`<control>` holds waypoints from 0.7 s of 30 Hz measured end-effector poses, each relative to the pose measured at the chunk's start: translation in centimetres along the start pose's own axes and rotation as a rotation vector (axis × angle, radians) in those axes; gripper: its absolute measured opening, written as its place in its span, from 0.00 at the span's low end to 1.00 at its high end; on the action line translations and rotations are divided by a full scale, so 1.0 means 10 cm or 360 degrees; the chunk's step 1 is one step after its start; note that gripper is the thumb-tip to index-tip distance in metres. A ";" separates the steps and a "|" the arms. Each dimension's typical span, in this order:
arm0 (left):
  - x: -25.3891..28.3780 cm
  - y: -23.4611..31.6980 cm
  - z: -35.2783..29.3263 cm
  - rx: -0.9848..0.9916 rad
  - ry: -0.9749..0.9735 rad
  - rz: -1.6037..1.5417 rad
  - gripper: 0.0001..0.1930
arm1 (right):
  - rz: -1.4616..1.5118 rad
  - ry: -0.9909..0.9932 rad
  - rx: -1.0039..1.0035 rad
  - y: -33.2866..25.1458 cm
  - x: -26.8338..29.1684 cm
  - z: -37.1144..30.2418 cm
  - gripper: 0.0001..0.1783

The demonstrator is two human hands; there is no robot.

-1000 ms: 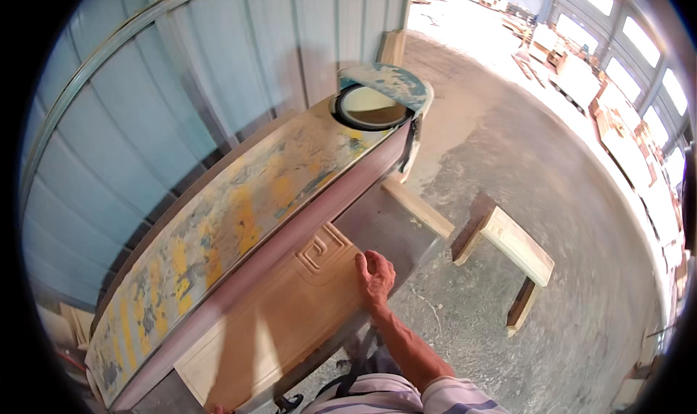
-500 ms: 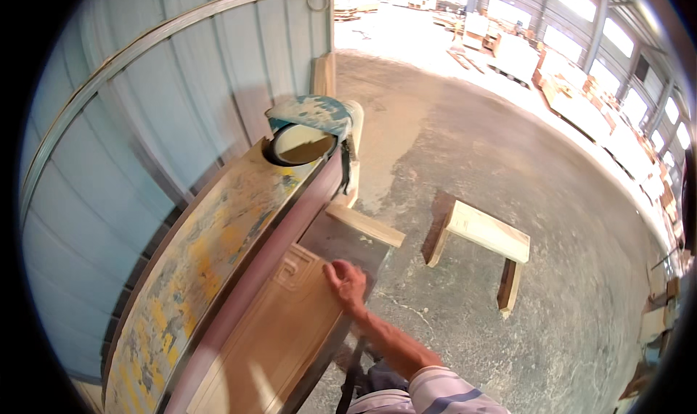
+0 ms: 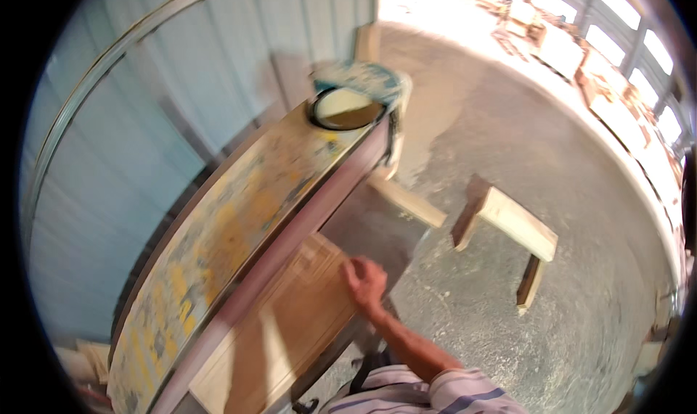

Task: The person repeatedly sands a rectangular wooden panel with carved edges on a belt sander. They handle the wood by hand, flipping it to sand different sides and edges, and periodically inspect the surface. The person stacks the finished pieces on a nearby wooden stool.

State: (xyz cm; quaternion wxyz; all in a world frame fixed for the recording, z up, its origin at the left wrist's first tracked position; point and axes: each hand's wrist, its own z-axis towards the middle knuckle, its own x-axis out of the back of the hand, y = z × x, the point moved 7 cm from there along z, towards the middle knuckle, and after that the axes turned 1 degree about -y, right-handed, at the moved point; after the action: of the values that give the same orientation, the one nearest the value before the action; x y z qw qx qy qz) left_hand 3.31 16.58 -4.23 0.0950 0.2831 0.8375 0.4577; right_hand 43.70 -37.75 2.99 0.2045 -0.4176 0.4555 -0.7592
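A long brown wooden panel [image 3: 301,309] with grooved lines along its borders lies on the dark metal table [image 3: 377,222] of a belt sander. Its long side runs along the pinkish upright sanding belt [image 3: 268,265]. My right hand [image 3: 367,283] is at the panel's outer edge near the far end, fingers curled and thumb toward the wood, gripping that edge. Just beyond the far end of the panel, a pale wooden strip [image 3: 408,200] lies across the table. My left hand is not in view.
The sander's worn, yellow-stained top [image 3: 218,261] stretches along the left, with a round roller opening [image 3: 347,109] at its far end. Behind it rises a pale blue corrugated wall [image 3: 138,138]. A small wooden stool [image 3: 519,222] stands on the concrete floor to the right.
The panel and my right hand have slid along the belt toward me, widening the gap to the wooden strip. The whole view has swung, so the sander and stool appear farther right.
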 end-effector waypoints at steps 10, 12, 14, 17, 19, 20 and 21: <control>-0.75 -0.09 -0.28 0.0054 0.0300 0.0344 0.30 | 0.0092 0.0024 -0.0386 0.46 0.16 0.70 0.21; -0.74 -0.06 -0.31 0.0139 0.0390 0.0366 0.32 | 0.0098 -0.0079 -0.0342 0.47 0.09 0.65 0.23; -0.41 -0.12 -0.16 0.0074 0.0389 0.0349 0.33 | 0.0127 -0.0199 -0.0337 0.34 0.03 0.47 0.23; -0.11 -0.07 -0.06 0.0091 0.0341 0.0295 0.34 | 0.0088 -0.0179 -0.0318 0.21 -0.02 0.18 0.22; -0.17 -0.07 -0.11 0.0051 0.0293 0.0225 0.33 | 0.0419 -0.0163 -0.0225 0.37 -0.13 0.23 0.18; -0.28 -0.09 -0.16 0.0025 0.0301 0.0174 0.33 | 0.0700 -0.0183 -0.0232 0.51 -0.19 0.30 0.15; -0.40 -0.11 -0.22 -0.0001 0.0336 0.0119 0.33 | 0.0657 -0.0239 -0.0198 0.53 -0.16 0.42 0.14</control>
State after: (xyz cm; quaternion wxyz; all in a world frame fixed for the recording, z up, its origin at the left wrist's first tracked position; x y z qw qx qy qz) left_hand 5.25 12.27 -4.33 -0.0107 0.2643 0.8315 0.4884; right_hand 47.70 -41.50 -1.30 0.3627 -0.3825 0.5607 -0.6385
